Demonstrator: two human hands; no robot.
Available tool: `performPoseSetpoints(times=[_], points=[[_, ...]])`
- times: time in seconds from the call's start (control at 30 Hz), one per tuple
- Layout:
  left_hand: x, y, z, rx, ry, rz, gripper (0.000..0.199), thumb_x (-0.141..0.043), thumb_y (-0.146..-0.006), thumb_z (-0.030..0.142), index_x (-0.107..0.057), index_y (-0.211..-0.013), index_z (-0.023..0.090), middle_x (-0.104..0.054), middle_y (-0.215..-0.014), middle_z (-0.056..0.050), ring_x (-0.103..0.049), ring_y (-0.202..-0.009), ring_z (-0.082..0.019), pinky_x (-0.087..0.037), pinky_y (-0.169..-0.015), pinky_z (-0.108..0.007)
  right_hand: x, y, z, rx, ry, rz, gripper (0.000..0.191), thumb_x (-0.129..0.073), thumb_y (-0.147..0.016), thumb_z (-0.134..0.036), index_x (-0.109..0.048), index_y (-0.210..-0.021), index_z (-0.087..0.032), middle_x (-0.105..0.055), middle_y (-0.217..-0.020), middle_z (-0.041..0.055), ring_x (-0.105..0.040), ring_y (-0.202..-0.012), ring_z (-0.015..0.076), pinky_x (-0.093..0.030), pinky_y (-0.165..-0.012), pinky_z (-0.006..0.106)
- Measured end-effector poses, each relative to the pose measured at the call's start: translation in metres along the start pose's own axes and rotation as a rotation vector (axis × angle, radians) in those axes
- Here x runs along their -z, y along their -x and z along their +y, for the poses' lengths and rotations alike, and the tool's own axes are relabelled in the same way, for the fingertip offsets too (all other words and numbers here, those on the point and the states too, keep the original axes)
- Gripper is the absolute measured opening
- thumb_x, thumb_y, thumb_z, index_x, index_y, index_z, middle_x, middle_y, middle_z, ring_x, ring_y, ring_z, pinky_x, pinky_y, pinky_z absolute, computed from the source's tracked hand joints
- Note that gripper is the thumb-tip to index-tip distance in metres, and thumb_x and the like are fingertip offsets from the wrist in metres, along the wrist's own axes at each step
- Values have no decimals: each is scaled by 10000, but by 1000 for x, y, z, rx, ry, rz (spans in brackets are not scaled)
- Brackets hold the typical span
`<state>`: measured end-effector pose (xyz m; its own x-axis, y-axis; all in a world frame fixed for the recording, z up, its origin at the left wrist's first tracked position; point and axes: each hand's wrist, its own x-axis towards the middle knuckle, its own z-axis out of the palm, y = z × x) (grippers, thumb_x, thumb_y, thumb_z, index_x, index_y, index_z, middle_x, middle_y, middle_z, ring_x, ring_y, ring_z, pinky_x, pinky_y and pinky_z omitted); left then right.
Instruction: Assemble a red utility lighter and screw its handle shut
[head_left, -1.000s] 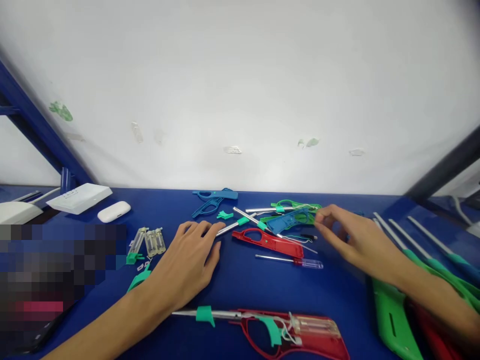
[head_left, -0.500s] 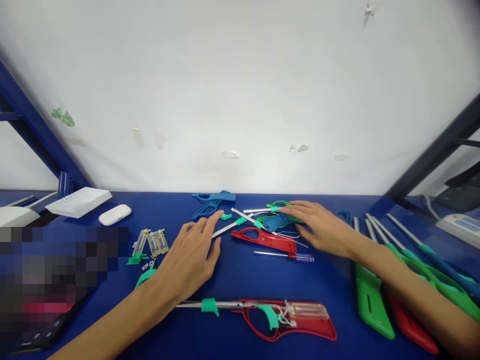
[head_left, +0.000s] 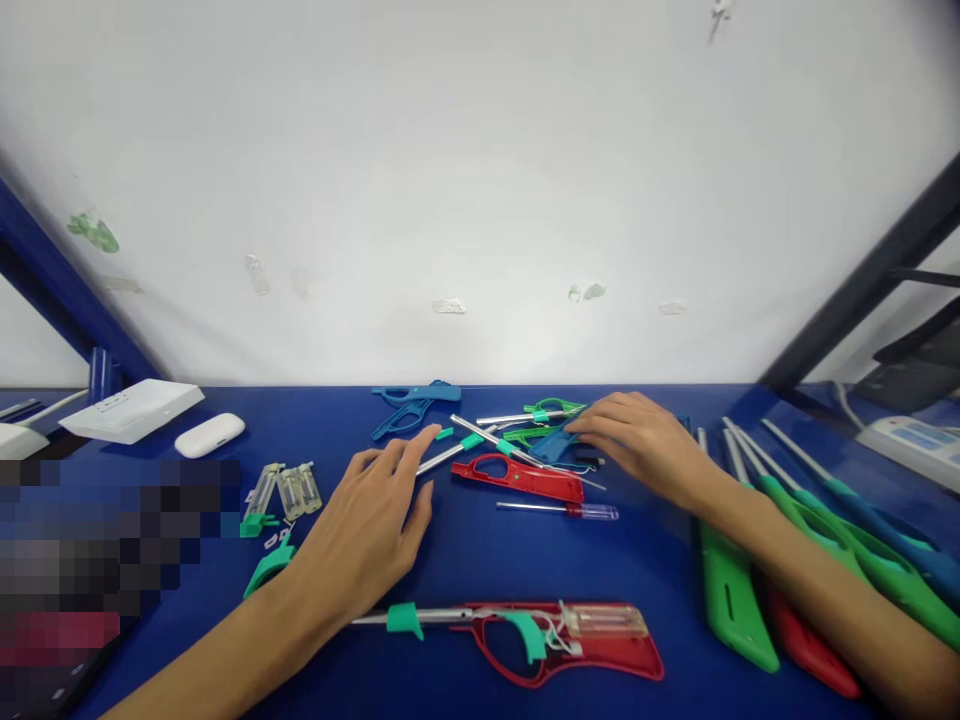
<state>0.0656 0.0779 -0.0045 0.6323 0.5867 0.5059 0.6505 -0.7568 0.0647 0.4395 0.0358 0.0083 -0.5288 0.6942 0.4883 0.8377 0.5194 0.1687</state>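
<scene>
My left hand (head_left: pixel 382 510) hovers over the blue table with fingers apart and nothing in it, beside a metal tube (head_left: pixel 450 455) with a teal clip. My right hand (head_left: pixel 637 440) has its fingers closed on a blue casing piece (head_left: pixel 555 443) in the pile of parts. Green casing pieces (head_left: pixel 551 405) and crossed metal tubes lie around it. In front of the pile are a red casing half (head_left: pixel 525 478) and a screwdriver (head_left: pixel 592 511). Nearer me, an opened red lighter (head_left: pixel 622 665) holds a clear tank, wires and a teal trigger.
Blue casing pieces (head_left: pixel 416 405) lie near the wall. Clear tanks (head_left: pixel 298 490) and teal parts sit left, with a white case (head_left: pixel 210 436) and a white box (head_left: pixel 131 410) beyond. Several long lighters, including a green one (head_left: pixel 739 610), lie under my right forearm.
My right hand has closed its fingers on the blue piece, which has shifted and tilted. My left hand stays open. The whole view has shifted slightly.
</scene>
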Motion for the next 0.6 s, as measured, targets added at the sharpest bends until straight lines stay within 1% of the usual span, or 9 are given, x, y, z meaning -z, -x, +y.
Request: performPoseSetpoints(times=[0.13,0.23,0.37,0.47,0.6], points=[[3,0,3,-34,-18,20,537,-443,-1073,183,-312,-1594,210,-689,-1262,-116,-669,-1064,-300,-558,-933,-475,11,2,-10,32,-15,126,159,-642,-1047,-144,-699,-1191,-184,-749,-1155,46,-730,-1052,221,-610,-912,429],[4,0,3,-53,-38,43,510,-438,-1071,175,-339,-1572,191,-665,-1307,-142,-650,-1127,-318,-535,-982,-509,18,2,-20,50,-31,177,173,-594,-1046,-72,-686,-1140,-186,-764,-1154,49,-729,-1088,221,-585,-923,406],[4,0,3,-58,-52,53,513,-447,-1071,189,-349,-1574,163,-646,-1321,-164,-636,-1164,-334,-521,-999,-521,24,4,-25,38,-34,241,238,-556,-1016,5,-663,-1081,-197,-767,-1129,67,-728,-1056,210,-559,-925,380],[4,0,3,-56,-49,45,508,-445,-1072,194,-361,-1571,143,-643,-1317,-166,-633,-1189,-333,-518,-1016,-522,23,5,-22,8,-31,252,226,-570,-1004,7,-660,-1061,-192,-754,-1130,51,-723,-1038,210,-571,-910,388],[5,-1,2,-59,-49,35,464,-440,-1070,191,-427,-1530,137,-647,-1289,-166,-641,-1168,-333,-529,-1001,-536,19,7,-13,-26,-23,208,127,-607,-1032,-78,-679,-1058,-180,-737,-1145,39,-718,-1040,210,-594,-912,413]])
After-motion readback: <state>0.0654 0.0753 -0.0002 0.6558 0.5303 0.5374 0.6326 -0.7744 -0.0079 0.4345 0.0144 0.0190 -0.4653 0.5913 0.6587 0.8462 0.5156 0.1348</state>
